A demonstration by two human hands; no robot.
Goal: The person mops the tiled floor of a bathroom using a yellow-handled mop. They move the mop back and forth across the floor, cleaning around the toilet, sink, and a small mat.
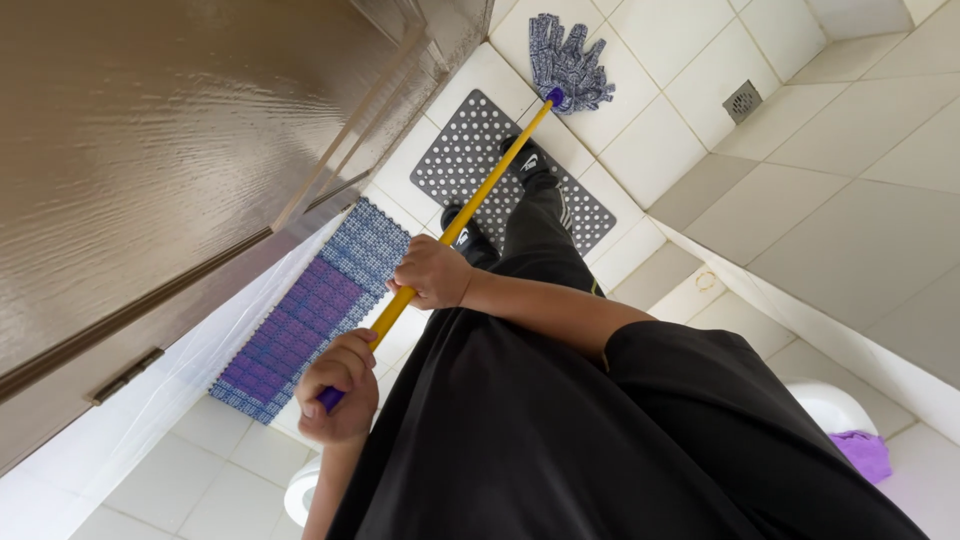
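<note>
I hold a mop with a yellow handle (495, 175) in both hands. My left hand (340, 388) is shut around the purple grip at the handle's near end. Further down the handle, my right hand (432, 272) is closed around it. The blue and white string mop head (565, 58) rests on the pale floor tiles beyond my feet. My black shoes (528, 160) stand on a grey perforated mat (465, 150).
A brown wooden door (150, 150) fills the left side. A blue and purple woven mat (310, 320) lies beside it. A square floor drain (742, 100) sits at the upper right. A purple cloth (865, 452) lies on a white object at the lower right.
</note>
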